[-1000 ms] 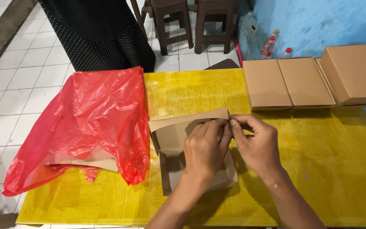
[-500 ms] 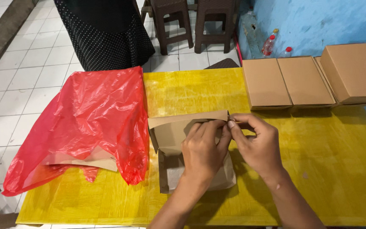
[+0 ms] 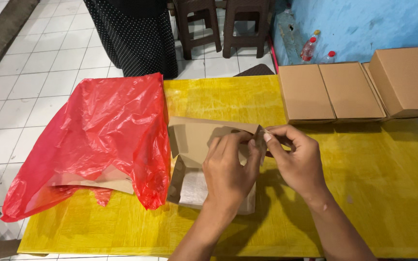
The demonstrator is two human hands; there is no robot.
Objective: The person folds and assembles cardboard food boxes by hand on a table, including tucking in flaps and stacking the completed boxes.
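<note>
Far left, a red plastic bag [image 3: 97, 140] is spread over the left part of the yellow table [image 3: 373, 193]; flat brown card sheets [image 3: 110, 183] are seen poking out from its near edge.

Just right of the bag, touching it, a half-folded brown cardboard box [image 3: 194, 140] is set at the table's middle, its lid panel raised on the far side and its tray showing a paler lining on the near side.

The left hand [image 3: 228, 169] is laid over the box from the near side, fingers curled together and pressed on the right end of the lid panel. The right hand [image 3: 296, 159] is brought in from the right, thumb and forefinger pinched shut on the corner flap at the box's far-right edge. Both hands meet at that corner.

Handling, judged: the box is taken to be light, thin card, stiff across a panel but bending readily at its scored creases. It is likely dented or torn if squeezed mid-panel. Hold is best taken at corners and along fold lines, with one hand kept flat to steady the tray.

Far right, three closed brown boxes [image 3: 349, 92] are lined up side by side along the table's far edge. Beyond the table, dark stools [image 3: 218, 24], a person's dotted dark garment [image 3: 131, 34] and plastic bottles [image 3: 309, 48] by a blue wall are noted.
</note>
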